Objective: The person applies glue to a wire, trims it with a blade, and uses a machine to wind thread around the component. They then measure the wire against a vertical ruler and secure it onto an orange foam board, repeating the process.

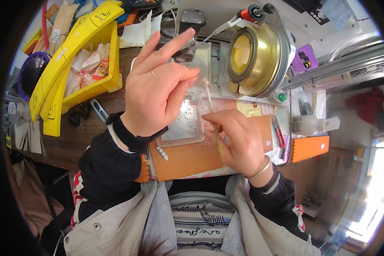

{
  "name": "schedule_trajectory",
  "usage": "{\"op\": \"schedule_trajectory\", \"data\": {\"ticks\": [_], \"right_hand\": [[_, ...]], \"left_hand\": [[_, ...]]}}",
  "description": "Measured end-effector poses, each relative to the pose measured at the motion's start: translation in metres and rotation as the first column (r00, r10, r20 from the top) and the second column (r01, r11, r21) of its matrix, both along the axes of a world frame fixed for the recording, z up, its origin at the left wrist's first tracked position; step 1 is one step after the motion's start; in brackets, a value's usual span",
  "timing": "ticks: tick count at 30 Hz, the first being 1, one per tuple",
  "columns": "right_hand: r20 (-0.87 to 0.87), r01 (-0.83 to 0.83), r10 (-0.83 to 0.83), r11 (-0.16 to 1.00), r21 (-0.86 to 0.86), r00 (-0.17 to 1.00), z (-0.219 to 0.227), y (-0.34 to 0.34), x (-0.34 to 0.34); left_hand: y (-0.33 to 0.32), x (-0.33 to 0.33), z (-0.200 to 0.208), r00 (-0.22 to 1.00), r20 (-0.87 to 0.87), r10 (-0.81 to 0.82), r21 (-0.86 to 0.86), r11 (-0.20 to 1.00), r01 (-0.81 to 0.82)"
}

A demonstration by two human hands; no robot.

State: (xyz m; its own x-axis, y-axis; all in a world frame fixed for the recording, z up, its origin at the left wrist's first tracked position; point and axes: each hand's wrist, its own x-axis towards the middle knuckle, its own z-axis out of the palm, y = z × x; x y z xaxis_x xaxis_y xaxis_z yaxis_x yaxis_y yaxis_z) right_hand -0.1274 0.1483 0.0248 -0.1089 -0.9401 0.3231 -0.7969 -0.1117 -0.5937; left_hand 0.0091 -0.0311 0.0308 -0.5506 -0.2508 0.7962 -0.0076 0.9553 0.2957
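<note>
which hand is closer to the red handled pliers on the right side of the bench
Right. The right hand sits just left of the red-handled pliers, a short gap between them. The left hand is raised farther left, over the clear plate.

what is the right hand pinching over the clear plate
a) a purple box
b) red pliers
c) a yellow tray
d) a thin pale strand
d: the right hand pinches a thin pale strand that rises toward the left hand above the clear plate.
</note>
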Motion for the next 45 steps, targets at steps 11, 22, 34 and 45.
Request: {"op": "schedule_trajectory", "data": {"ticks": [11, 22, 34, 45], "right_hand": [[0.187, 0.061, -0.060, 0.998, -0.002, 0.981, 0.001, -0.009, -0.007], [0.092, 0.109, -0.088, 0.962, -0.250, 0.992, 0.023, 0.014, -0.007], [0.043, 0.069, -0.062, 0.978, -0.198, 0.997, 0.031, -0.014, -0.005], [-0.054, 0.074, -0.059, 0.944, 0.322, 0.997, -0.001, 0.007, 0.013]], "left_hand": [[0.001, -0.002, -0.001, 0.999, 0.039, -0.035, 0.003, 0.999, 0.035], [0.001, 0.001, -0.001, 0.994, 0.078, -0.074, 0.115, 0.991, 0.065], [0.000, -0.002, -0.002, 0.996, 0.050, -0.076, 0.116, 0.991, 0.070], [0.002, -0.002, 0.000, 0.996, 0.016, -0.083, 0.132, 0.988, 0.080]]}}
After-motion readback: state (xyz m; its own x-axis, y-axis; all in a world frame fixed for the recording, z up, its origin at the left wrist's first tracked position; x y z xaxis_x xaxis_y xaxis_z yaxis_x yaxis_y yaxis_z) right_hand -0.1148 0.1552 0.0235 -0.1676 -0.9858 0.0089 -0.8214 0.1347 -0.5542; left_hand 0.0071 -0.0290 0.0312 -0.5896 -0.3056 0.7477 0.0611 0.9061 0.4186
